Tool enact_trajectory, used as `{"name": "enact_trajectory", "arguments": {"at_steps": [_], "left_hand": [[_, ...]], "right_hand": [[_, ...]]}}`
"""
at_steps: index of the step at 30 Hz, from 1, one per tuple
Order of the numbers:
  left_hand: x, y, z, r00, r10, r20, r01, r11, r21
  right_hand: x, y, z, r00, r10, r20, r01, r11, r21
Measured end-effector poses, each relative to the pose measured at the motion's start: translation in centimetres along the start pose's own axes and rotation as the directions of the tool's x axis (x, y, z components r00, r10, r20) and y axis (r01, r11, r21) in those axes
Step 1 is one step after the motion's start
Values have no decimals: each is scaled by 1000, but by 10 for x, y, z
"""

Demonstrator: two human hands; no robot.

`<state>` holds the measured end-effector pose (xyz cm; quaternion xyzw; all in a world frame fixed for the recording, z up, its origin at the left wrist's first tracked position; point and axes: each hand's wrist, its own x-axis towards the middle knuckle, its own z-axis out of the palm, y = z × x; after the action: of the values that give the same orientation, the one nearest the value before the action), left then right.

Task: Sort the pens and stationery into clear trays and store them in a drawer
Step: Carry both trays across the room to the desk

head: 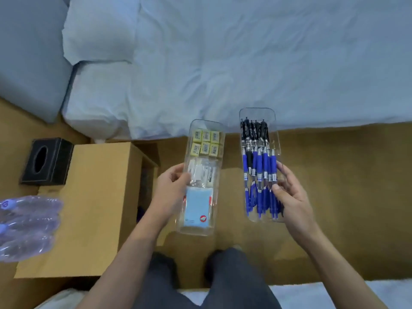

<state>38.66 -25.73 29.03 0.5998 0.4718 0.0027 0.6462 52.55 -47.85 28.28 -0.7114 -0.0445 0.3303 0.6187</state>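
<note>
Cool, even indoor light, soft overall blur, wide-angle bending at edges.

White bed (245,63) w/ pillows (100,30) top-left; tan floor (334,175); wood nightstand (93,197) left, black tissue box (46,161) by it.

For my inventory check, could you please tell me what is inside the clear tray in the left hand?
The tray holds six small yellow boxes at the far end, clear-wrapped packets mid-tray and a light blue pack nearest. Anything beneath them is covered.
</note>
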Motion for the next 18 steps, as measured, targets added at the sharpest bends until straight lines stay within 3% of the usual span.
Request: {"name": "enact_trajectory", "arguments": {"at_steps": [8,13,18], "left_hand": [[-11,98,149,995,104,5,-104,994,29],[-20,155,236,970,187,156,-186,982,-23],[-9,201,324,941,174,292,-177,984,-15]], "right_hand": [[-26,-55,-147,963,-63,-261,110,980,166],[-35,-72,-205,911,-48,-410,148,965,216],[-10,-88,-269,844,-5,-536,190,938,290]]}}
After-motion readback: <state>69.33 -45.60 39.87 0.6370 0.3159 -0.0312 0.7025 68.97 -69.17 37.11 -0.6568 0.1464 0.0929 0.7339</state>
